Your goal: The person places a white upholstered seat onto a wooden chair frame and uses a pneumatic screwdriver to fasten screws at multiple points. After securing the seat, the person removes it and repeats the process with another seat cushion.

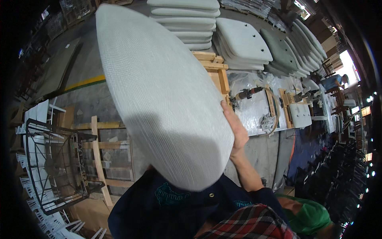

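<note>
A light grey, fabric-covered seat cushion (167, 91) is held up tilted, filling the middle of the head view, with its narrower end toward the far left. My right hand (236, 129) grips its right edge, fingers passing out of sight behind it. My left hand is not visible; the cushion covers much of that side. Beyond the cushion rise stacks of similar grey cushions (187, 12), and some, such as the white one (243, 40), carry small black fittings. To the right of my hand, a tool with an orange-and-black body (248, 93) lies on a plastic-covered table (254, 127).
Left of me stand a black metal frame (49, 123) and a wooden pallet (97, 159), with white chairs behind. Close by at the lower right is a person in a green cap (308, 213). Another person (334, 81) works farther right. A yellow line (85, 83) crosses the floor.
</note>
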`<state>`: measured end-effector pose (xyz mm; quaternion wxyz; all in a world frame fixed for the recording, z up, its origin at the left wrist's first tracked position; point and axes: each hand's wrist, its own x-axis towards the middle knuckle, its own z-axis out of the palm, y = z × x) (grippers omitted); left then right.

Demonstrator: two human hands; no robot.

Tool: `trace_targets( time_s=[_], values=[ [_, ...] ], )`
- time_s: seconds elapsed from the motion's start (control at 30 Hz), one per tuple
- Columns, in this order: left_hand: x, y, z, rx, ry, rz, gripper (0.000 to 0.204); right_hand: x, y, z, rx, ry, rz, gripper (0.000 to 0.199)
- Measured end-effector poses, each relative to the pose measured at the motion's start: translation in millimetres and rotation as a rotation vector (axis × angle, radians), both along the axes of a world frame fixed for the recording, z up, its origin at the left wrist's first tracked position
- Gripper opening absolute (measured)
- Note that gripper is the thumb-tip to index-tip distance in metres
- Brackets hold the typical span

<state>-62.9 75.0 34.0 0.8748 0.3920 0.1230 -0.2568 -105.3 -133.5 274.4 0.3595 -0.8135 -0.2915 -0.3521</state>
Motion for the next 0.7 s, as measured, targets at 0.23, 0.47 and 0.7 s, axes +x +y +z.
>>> trace_targets(
  time_s=[0.23,0.47,0.7],
  values=[
    [-26,13,-6,0.03,0.042,0.05,0.08,-10,28,-2,-0.46,0.186,0.018,0.069],
    [-14,-15,-5,-0.09,0.059,0.09,0.077,16,36,-30,-0.593,0.266,0.005,0.069],
    [50,-81,11,-0.354,0.027,0.179,0.075,53,23,-37,-0.531,0.344,-0.016,0.079]
  ],
)
